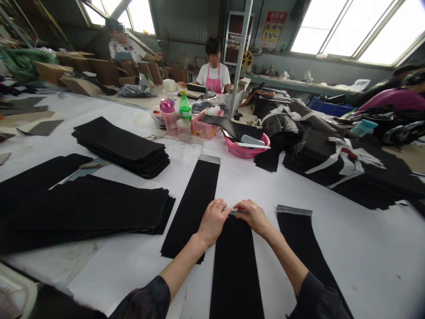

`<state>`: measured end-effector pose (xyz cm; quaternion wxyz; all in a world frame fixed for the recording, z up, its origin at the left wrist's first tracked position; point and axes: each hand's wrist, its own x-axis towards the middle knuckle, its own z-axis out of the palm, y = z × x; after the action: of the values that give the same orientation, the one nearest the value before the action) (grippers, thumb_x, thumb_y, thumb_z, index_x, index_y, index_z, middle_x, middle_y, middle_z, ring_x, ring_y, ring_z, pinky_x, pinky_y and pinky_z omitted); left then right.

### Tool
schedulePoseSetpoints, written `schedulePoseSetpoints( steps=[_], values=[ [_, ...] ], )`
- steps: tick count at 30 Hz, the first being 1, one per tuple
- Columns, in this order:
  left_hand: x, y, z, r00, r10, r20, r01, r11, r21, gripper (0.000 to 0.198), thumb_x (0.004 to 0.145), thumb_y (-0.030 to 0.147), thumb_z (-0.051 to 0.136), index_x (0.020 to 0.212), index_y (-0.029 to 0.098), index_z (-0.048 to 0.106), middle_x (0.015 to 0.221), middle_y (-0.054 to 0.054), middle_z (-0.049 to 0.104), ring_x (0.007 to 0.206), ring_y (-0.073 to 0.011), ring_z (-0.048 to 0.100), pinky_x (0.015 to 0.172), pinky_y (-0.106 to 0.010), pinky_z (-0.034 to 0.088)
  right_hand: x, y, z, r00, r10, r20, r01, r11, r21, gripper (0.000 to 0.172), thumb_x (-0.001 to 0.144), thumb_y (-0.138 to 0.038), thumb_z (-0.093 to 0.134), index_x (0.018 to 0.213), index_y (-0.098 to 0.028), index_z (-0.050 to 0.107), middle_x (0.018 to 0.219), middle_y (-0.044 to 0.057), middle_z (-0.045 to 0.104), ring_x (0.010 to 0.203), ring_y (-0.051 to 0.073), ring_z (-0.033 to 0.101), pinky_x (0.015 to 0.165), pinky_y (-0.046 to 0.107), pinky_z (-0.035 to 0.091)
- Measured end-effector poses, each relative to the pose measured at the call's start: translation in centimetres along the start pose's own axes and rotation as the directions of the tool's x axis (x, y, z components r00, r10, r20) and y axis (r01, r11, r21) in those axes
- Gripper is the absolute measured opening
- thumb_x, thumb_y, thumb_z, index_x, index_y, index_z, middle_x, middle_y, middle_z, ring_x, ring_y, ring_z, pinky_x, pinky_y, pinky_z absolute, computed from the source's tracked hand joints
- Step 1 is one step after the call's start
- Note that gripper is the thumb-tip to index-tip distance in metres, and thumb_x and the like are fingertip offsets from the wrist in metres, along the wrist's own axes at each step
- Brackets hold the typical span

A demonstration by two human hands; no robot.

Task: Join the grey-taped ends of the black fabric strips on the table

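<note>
My left hand point(214, 221) and my right hand point(254, 217) meet at the far end of a black sheet strip point(236, 266) lying lengthwise in front of me. Both pinch its narrow grey edge, fingers curled and close together; the fingertips partly cover that edge. Left of it, under my left forearm, lies a black strip stack point(195, 199) with a grey band across its far end. To the right, another black strip point(303, 239) with a grey end curves toward me.
Black panel stacks point(119, 144) point(93, 206) cover the left side. A pink basket point(244, 150), a green bottle point(185, 106) and a pink box point(203, 126) stand beyond my hands. Tied black bundles point(358, 173) lie at right. Several people sit farther back around the white table point(375, 261).
</note>
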<state>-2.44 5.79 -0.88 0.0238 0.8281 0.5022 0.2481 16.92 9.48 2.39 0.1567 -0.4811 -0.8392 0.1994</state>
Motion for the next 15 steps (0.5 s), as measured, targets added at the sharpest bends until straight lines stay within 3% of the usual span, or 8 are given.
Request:
schedulePoseSetpoints(
  steps=[5, 9, 15],
  values=[
    [-0.4, 0.1, 0.4, 0.996, 0.038, -0.075, -0.036, 0.999, 0.027, 0.019, 0.090, 0.015, 0.052, 0.104, 0.021, 0.063, 0.107, -0.007, 0.059, 0.120, -0.0221, 0.049, 0.102, -0.041, 0.045, -0.5, 0.8, 0.7, 0.991, -0.104, -0.086, 0.109, 0.993, 0.054, 0.014, 0.080, -0.011, 0.074, 0.081, -0.023, 0.067, 0.083, -0.001, 0.061, 0.084, 0.018, 0.053, 0.074, 0.027, 0.045],
    [-0.5, 0.1, 0.6, 0.991, 0.076, -0.109, -0.068, 0.995, 0.076, 0.017, 0.090, 0.016, 0.052, 0.102, 0.021, 0.063, 0.106, -0.007, 0.058, 0.116, -0.0225, 0.050, 0.098, -0.040, 0.047, -0.9, 1.1, 1.2, 0.977, -0.184, -0.110, 0.186, 0.982, 0.011, 0.010, 0.085, -0.012, 0.069, 0.082, -0.022, 0.066, 0.086, 0.001, 0.060, 0.084, 0.019, 0.052, 0.074, 0.028, 0.046],
    [-0.4, 0.2, 0.5, 0.993, 0.098, -0.063, -0.091, 0.991, 0.098, 0.019, 0.091, 0.017, 0.052, 0.106, 0.020, 0.061, 0.099, -0.006, 0.056, 0.103, -0.0205, 0.053, 0.090, -0.037, 0.049, -1.3, 1.3, 1.3, 0.963, -0.247, -0.110, 0.241, 0.968, -0.068, 0.009, 0.092, -0.017, 0.061, 0.087, -0.022, 0.067, 0.089, 0.003, 0.061, 0.086, 0.019, 0.052, 0.075, 0.029, 0.047]
  ],
)
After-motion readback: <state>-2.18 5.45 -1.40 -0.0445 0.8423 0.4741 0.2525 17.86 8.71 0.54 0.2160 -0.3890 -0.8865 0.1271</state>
